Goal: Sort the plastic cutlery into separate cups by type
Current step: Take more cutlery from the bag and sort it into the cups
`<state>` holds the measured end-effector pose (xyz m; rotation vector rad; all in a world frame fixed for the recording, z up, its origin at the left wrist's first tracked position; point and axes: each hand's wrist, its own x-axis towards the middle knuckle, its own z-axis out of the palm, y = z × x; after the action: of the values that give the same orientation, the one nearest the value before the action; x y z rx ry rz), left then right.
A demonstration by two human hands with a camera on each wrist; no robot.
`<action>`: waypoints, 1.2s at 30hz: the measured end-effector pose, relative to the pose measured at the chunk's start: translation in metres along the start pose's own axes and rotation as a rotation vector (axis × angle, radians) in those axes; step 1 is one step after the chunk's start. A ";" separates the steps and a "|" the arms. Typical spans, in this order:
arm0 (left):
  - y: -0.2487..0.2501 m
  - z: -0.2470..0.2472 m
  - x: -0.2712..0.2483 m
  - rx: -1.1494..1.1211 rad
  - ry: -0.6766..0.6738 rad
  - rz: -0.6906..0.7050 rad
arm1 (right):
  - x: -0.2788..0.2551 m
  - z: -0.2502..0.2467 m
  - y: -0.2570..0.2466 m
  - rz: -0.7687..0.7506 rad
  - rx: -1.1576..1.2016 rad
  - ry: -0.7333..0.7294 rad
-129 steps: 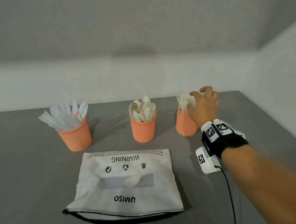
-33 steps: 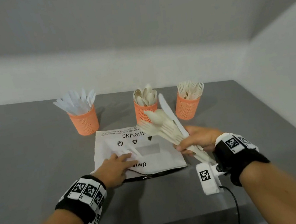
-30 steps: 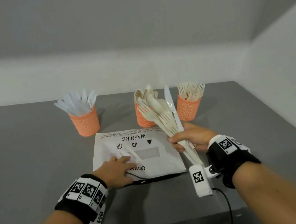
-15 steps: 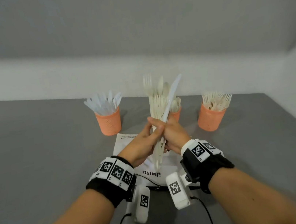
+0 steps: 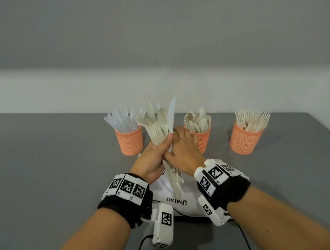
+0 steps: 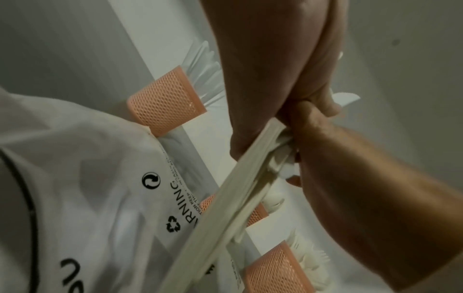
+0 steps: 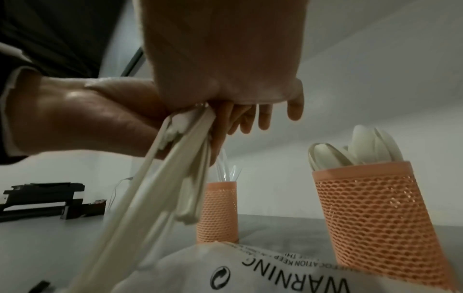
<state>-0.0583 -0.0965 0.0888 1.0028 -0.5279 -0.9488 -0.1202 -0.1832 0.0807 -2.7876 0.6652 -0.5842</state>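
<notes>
Head view: both hands meet over a white bag (image 5: 178, 203) on the grey tabletop (image 5: 39, 175); the left hand (image 5: 151, 162) has its fingers wrapped round a mixed bundle of cutlery (image 5: 160, 125), held upright with forks, a spoon and a pale knife fanning from the top; the right hand (image 5: 183, 151) lies against the bundle, fingers curled toward the knife, though whether they pinch it cannot be told here; behind stand three orange mesh cups, the knife cup (image 5: 130, 140), the spoon cup (image 5: 201, 138) and the fork cup (image 5: 244, 138), each already well filled; the sorting looks far along, with this handful and whatever the bag hides left to place; the bag reads "UMISO" upside down.

Left wrist view: the left fingers (image 6: 323, 101) clamp the handles tight; the bag shows a recycling mark and part of "WARNING".

Right wrist view: the right fingers (image 7: 293, 111) hang loosely apart below the palm, gripping nothing visible; the handles trail down toward the bag, where "WARNING" and part of a suffocation notice read upside down.
</notes>
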 end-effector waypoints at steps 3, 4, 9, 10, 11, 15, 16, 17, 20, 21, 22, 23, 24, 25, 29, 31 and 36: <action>-0.004 -0.002 0.001 0.026 0.064 0.056 | 0.002 0.001 0.001 -0.033 -0.064 -0.069; -0.005 -0.003 0.001 0.028 0.081 0.064 | 0.003 0.000 0.001 -0.038 -0.061 -0.107; -0.007 -0.007 0.008 -0.018 0.191 0.070 | 0.004 -0.006 -0.003 -0.121 0.117 -0.144; -0.006 -0.009 0.010 -0.043 0.207 0.074 | 0.002 -0.006 -0.004 -0.145 0.175 -0.144; -0.004 -0.012 0.013 -0.070 0.230 0.076 | 0.000 -0.006 -0.005 -0.164 0.255 -0.156; 0.003 -0.022 0.018 -0.037 0.283 0.140 | 0.005 -0.008 -0.005 -0.062 0.652 -0.029; 0.003 -0.022 0.017 0.026 0.284 0.164 | 0.011 -0.011 -0.006 0.004 0.736 0.030; 0.003 -0.021 0.016 0.085 0.270 0.185 | 0.017 -0.014 -0.007 0.066 0.793 0.063; 0.003 -0.014 0.012 0.199 0.200 0.230 | 0.035 -0.021 -0.012 0.221 0.821 0.021; 0.003 -0.014 0.012 0.210 0.184 0.236 | 0.038 -0.021 -0.014 0.249 0.809 -0.004; 0.003 -0.015 0.013 0.211 0.168 0.238 | 0.039 -0.022 -0.015 0.260 0.789 -0.021; 0.004 -0.016 0.012 0.213 0.153 0.238 | 0.040 -0.022 -0.016 0.259 0.765 -0.026; 0.005 -0.018 0.012 0.223 0.139 0.242 | 0.039 -0.024 -0.018 0.249 0.735 -0.020; 0.006 -0.019 0.011 0.231 0.126 0.247 | 0.039 -0.025 -0.019 0.243 0.709 -0.008; 0.010 -0.020 0.009 0.216 0.128 0.266 | 0.041 -0.022 -0.026 0.241 0.678 0.084; 0.012 -0.021 0.009 0.253 0.142 0.308 | 0.041 -0.021 -0.030 0.250 0.729 0.109; 0.013 -0.017 0.008 0.344 0.108 0.360 | 0.044 -0.024 -0.030 0.403 0.962 0.198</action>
<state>-0.0353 -0.0929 0.0919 1.2088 -0.7675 -0.4883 -0.0831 -0.1804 0.1250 -1.6732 0.7026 -0.8155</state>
